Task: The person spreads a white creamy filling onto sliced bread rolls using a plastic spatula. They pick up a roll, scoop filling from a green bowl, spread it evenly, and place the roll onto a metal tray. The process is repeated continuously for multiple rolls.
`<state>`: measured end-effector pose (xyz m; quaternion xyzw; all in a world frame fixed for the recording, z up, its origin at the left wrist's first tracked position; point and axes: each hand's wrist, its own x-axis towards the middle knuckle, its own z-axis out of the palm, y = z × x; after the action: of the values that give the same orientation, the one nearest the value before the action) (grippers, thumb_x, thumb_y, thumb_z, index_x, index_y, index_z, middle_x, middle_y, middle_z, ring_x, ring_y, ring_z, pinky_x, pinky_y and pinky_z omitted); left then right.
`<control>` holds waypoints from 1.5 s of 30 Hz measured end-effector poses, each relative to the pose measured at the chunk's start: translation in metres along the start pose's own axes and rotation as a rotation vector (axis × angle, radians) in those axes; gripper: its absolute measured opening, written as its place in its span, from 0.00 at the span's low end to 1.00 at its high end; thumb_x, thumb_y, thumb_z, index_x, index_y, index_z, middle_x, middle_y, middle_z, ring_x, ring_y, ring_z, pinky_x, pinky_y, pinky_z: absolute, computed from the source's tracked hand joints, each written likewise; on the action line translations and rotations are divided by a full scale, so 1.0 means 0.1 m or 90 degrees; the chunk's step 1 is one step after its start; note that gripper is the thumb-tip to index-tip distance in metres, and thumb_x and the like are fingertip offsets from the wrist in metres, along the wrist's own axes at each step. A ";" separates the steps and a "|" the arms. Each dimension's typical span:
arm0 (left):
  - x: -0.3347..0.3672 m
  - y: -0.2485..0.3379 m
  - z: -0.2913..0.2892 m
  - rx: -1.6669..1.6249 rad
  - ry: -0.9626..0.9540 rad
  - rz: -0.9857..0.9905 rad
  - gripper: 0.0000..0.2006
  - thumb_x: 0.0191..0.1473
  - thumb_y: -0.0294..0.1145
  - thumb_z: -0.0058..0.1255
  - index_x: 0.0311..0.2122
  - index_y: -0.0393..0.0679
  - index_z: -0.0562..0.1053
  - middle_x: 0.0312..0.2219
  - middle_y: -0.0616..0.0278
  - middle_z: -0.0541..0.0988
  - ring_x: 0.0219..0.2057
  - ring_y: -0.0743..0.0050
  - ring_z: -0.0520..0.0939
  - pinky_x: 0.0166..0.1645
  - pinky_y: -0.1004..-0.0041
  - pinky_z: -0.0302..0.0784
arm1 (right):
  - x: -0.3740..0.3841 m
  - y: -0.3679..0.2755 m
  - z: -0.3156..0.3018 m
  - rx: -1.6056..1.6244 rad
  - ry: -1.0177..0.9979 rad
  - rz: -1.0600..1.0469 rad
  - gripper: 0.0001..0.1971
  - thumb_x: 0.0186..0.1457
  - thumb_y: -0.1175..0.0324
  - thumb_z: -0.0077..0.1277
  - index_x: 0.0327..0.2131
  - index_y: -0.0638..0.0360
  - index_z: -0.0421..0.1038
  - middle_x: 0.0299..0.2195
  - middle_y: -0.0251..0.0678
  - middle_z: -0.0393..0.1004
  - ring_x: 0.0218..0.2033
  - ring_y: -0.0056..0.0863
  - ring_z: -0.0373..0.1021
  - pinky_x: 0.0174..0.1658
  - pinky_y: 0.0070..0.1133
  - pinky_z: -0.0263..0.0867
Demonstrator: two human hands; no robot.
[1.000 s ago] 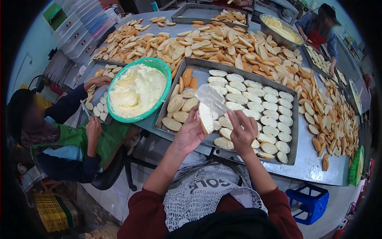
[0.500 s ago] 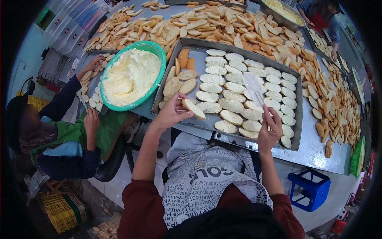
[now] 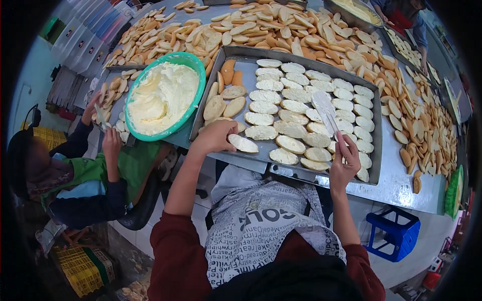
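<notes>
My left hand (image 3: 217,137) pinches the end of a bread slice (image 3: 243,144) spread with cream, low over the near left part of a large metal tray (image 3: 378,150). Several rows of cream-coated oval slices (image 3: 290,130) fill the tray's middle and right. Plain slices (image 3: 215,107) lie along its left side, close to my left hand. My right hand (image 3: 345,163) grips the handle of a flat spatula (image 3: 325,110), its blade smeared with cream above the coated rows.
Left of the tray stands a green bowl (image 3: 200,95) of pale cream. Loose bread (image 3: 281,30) is heaped behind and right. A person in a green apron (image 3: 90,175) works at left; another person (image 3: 406,22) is far right. A blue stool (image 3: 393,233) stands below the table.
My left hand has turned over and lowered to the tray, bringing the slice down flat with its creamy face up. My right hand and the spatula have shifted slightly right and down.
</notes>
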<state>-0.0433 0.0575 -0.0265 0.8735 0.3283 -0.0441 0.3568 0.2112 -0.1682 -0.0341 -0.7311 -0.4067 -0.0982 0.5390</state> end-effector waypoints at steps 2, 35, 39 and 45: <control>0.03 0.04 0.03 0.092 0.025 0.072 0.22 0.28 0.27 0.69 0.30 0.39 0.68 0.27 0.60 0.75 0.29 0.65 0.77 0.33 0.67 0.71 | -0.01 0.01 0.01 0.006 -0.002 0.005 0.20 0.47 0.84 0.53 0.43 0.49 0.77 0.36 0.32 0.75 0.27 0.19 0.64 0.30 0.17 0.62; 0.37 0.31 0.15 0.162 0.191 0.234 0.20 0.36 0.14 0.50 0.40 0.42 0.71 0.40 0.55 0.69 0.44 0.53 0.70 0.48 0.63 0.67 | -0.07 0.09 -0.06 -0.007 0.008 0.014 0.19 0.48 0.84 0.53 0.43 0.51 0.77 0.35 0.33 0.75 0.29 0.19 0.66 0.31 0.17 0.64; 0.23 0.05 -0.05 0.213 0.228 0.088 0.16 0.38 0.24 0.59 0.36 0.42 0.70 0.37 0.56 0.70 0.43 0.54 0.71 0.46 0.62 0.69 | -0.07 0.11 -0.04 0.002 0.004 0.025 0.19 0.47 0.83 0.53 0.43 0.51 0.77 0.35 0.33 0.75 0.29 0.19 0.66 0.31 0.17 0.63; 0.12 -0.10 0.05 0.346 0.280 0.054 0.17 0.39 0.26 0.61 0.36 0.41 0.68 0.35 0.56 0.72 0.40 0.55 0.74 0.42 0.60 0.70 | -0.06 0.00 0.01 0.024 -0.009 0.039 0.18 0.48 0.83 0.53 0.42 0.52 0.77 0.36 0.34 0.75 0.29 0.19 0.67 0.32 0.16 0.63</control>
<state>-0.0395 0.0661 -0.0394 0.9381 0.3368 0.0745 0.0331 0.2064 -0.1700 -0.0382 -0.7335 -0.3896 -0.0690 0.5526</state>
